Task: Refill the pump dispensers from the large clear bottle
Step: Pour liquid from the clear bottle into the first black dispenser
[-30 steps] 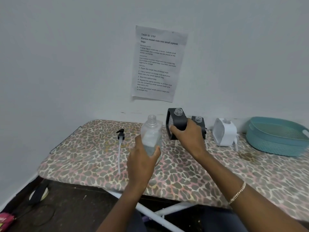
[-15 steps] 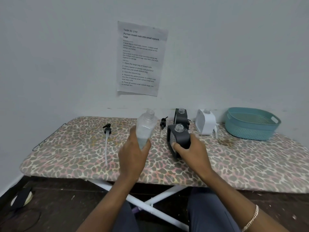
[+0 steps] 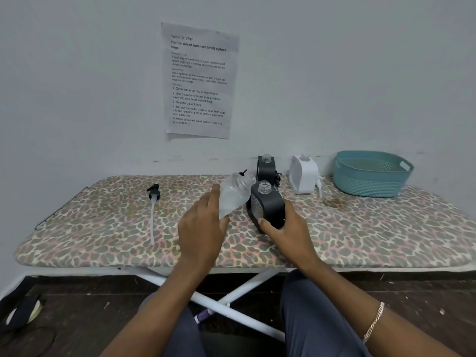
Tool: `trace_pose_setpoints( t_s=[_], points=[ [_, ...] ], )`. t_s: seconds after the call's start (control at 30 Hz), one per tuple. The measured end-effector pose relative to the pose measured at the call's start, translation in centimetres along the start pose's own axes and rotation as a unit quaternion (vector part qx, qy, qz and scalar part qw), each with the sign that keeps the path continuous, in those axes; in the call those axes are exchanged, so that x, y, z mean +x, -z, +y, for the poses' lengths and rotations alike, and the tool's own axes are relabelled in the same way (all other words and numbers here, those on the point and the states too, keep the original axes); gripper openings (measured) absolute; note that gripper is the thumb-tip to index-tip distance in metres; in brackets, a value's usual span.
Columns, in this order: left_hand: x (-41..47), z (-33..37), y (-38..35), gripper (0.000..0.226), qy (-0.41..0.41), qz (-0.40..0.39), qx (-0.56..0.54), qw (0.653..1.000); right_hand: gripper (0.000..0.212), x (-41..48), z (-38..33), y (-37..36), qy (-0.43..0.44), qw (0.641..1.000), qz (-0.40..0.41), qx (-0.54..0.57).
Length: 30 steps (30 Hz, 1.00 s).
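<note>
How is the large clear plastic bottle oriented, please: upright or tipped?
Tipped: the large clear plastic bottle in the left hand leans its uncapped mouth toward the near black dispenser.

Ironing board before wall. Loose pump far left. Clear bottle centre, near dispenser just right. Second dispenser behind. White dispenser further right, basket rightmost.

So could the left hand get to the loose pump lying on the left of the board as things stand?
Probably not without first setting something down: the left hand is wrapped around the clear bottle, tilted toward the black dispenser. The path itself looks free; only bare board lies between it and the pump.
</note>
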<state>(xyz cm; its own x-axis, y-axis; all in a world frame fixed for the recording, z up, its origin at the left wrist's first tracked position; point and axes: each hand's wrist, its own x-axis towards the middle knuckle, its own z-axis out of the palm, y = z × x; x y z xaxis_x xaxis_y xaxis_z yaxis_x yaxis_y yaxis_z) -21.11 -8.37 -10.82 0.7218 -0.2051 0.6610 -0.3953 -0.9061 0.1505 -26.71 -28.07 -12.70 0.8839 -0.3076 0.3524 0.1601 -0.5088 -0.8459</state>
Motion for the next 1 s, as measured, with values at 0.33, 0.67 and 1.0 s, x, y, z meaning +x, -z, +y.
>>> trace_pose_setpoints(
  t_s=[0.33, 0.67, 1.0],
  points=[
    [-0.1, -0.6, -0.8, 0.086, -0.008, 0.016, 0.036, 0.999, 0.039, 0.4, 0.9, -0.3, 0.03, 0.999, 0.007, 0.009],
    [0.5, 0.3, -0.3, 0.089, -0.027, 0.045, 0.065, 0.997, 0.037, 0.1, 1.2, -0.5, 0.044, 0.999, 0.006, 0.002],
    [0.8, 0.4, -0.2, 0.088, -0.013, 0.051, 0.099, 0.994, 0.034, 0.3, 1.5, -0.7, 0.043, 0.999, 0.009, 0.007]
  ],
)
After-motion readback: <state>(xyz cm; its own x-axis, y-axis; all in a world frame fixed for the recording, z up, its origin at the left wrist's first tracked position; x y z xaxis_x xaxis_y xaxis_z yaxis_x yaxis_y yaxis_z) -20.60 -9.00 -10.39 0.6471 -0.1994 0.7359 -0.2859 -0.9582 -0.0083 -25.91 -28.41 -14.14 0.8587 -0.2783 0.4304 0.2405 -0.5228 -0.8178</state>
